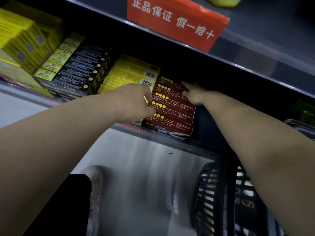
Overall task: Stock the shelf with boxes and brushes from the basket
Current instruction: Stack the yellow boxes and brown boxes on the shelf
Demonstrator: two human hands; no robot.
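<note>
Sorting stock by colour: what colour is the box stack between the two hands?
Dark red boxes with rows of yellow dots; head view.

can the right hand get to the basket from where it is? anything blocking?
Probably yes. The right hand rests on the red boxes on the shelf; the basket sits low, under that forearm, with nothing visible between them.

Dark-red, yellow-dotted boxes [170,106]

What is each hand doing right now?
Left hand: fingers curled on the left end of the red boxes, gripping them.
Right hand: open, fingers straight against the same boxes' right end.
</note>
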